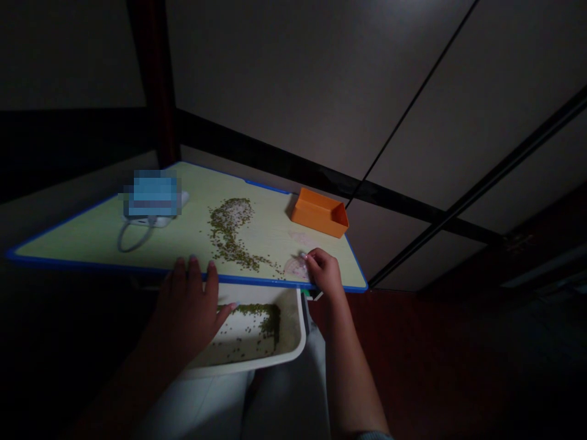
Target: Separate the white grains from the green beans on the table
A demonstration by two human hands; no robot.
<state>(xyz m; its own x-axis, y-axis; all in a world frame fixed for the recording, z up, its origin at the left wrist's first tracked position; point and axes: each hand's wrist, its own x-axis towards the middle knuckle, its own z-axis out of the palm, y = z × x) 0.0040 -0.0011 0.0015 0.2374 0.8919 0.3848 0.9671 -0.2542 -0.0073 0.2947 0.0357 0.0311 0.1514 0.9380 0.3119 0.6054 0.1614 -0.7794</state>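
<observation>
My left hand (195, 305) is open with its fingers spread. Its fingertips rest on the near blue edge of the table (192, 238), and the thumb reaches over a white basin (291, 351). Small green grains, like beans, line the basin's bottom. My right hand (324, 271) is closed in a pinch low over the table's right part, beside a pale pinkish patch (296, 267). What the fingers hold, if anything, is too small to make out. Between the hands and farther back lies a loose pile of green grains (229, 238), with whitish ones at its far end.
An orange open box (320, 212) stands at the table's far right. A blurred-out device (153, 195) with a looped cable (123, 238) sits at the left. Behind the table rise pale cabinet panels (284, 79). The basin is below the table's near edge, above my legs.
</observation>
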